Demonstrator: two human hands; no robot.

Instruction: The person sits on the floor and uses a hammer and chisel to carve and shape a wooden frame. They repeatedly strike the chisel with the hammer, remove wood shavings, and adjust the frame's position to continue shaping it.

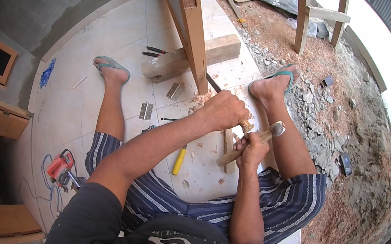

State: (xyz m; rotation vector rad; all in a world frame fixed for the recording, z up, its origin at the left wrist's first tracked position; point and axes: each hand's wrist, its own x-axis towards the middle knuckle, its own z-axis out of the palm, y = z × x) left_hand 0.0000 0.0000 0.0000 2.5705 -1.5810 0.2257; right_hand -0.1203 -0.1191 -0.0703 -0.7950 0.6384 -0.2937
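My left hand (225, 110) is closed around a chisel, its blade (213, 82) slanting up to the edge of a brown wooden door panel (196, 31). The butt of the chisel's wooden handle (246, 126) sticks out below my fist. Close beside it, my right hand (253, 152) grips a hammer by its wooden handle (230, 158), the metal head (278, 129) raised near the chisel's butt. Curled wood shavings (201, 100) lie around the panel's lower end. The panel stands tilted against a thick wooden beam (223, 49). Two metal hinges (146, 111) lie on the tiles to its left.
A yellow-handled tool (179, 161) and a wood strip (229, 150) lie between my legs. Two dark slim tools (154, 52) rest by the beam. A red power tool (61, 165) with a cord sits at left. Rubble (314, 119) borders the tiles at right, below a wooden stand (303, 22).
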